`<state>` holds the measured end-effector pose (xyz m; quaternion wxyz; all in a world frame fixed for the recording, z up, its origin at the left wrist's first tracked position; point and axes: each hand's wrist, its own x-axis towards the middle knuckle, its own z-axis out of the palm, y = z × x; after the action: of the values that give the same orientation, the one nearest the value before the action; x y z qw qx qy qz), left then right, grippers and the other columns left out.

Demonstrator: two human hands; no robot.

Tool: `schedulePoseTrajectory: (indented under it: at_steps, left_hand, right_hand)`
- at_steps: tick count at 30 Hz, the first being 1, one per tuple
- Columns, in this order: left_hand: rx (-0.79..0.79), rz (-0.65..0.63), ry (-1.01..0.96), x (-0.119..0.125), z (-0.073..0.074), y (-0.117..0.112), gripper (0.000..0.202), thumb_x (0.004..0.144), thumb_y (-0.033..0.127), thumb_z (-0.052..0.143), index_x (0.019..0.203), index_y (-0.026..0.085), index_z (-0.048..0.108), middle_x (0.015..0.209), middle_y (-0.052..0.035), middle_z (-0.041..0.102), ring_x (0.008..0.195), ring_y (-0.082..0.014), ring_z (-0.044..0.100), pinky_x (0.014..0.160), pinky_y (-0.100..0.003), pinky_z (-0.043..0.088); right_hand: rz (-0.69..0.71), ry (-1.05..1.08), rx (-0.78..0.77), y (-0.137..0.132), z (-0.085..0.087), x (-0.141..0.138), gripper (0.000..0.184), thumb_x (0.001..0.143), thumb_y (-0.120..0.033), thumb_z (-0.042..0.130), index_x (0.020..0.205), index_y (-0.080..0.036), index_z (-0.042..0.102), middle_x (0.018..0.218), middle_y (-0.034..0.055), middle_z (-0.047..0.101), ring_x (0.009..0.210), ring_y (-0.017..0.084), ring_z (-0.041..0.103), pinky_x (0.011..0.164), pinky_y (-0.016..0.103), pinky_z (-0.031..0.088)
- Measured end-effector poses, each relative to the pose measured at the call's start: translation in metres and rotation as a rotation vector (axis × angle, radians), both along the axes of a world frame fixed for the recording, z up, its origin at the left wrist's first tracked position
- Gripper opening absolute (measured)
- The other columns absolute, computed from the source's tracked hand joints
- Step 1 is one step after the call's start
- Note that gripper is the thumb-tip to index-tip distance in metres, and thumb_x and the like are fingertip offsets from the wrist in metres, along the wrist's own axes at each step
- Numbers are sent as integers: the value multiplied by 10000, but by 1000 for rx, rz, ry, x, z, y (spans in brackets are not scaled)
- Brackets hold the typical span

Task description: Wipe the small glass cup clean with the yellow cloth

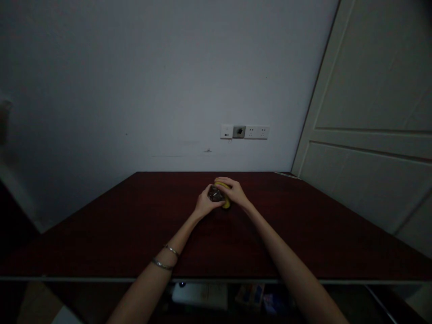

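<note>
My left hand [206, 203] is curled round a small, dark, shiny, see-through object [216, 194], which looks like a glass. Its exact kind is hard to make out in the dim light. On its right side, my right hand [234, 191] grips a yellow, curved banana [227, 204], with fingers over its upper end. The banana's lower end shows below the right palm, close to my left thumb. The two things are side by side, touching or nearly so, over the dark red table [162, 216]. My fingers cover part of both.
Behind the table stands a pale wall with a row of sockets [251, 132]. A white panelled door [367, 148] flanks the right side. Below the front edge, a shelf holds a white box-like thing [199, 294] and several dim, coloured items. A thin strip [286, 175] lies at the back right corner.
</note>
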<state>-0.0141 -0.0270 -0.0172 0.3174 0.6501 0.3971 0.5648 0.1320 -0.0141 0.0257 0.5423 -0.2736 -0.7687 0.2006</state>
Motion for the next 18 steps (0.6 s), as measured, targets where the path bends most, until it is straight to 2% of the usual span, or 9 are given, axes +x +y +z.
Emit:
schedulePoseTrajectory:
  at_steps: [4,6,9,18]
  left_hand:
    - [-71,-158,-118,4,5,6,765,466,238,794,1142,112,458,1062,-112,595,937,-199,585,881,-359,447]
    - [-90,-240,-153,5,9,9,715,479,234,792,1108,111,476,1062,-119,596,917,-197,596,865,-361,458]
    - [-89,-297,-129,4,12,13,696,480,238,793,1093,114,488,1063,-119,596,906,-198,601,851,-362,466]
    - [-11,-246,-90,-4,7,28,659,505,292,771,1077,112,494,1011,-94,608,896,-192,589,836,-335,457]
  right_hand:
    - [0,213,-178,12,-9,7,316,713,-384,612,945,-178,673,1005,77,668,942,210,609,873,348,458]
    - [11,243,-202,15,-11,11,328,699,-392,623,941,-176,674,1011,76,667,942,213,609,872,351,458]
    - [20,249,-192,16,-12,15,321,698,-390,626,940,-184,675,1025,73,662,964,212,599,892,356,445]
    - [62,213,-57,11,-12,7,261,701,-346,644,926,-221,684,1078,71,631,1044,198,556,952,351,401]
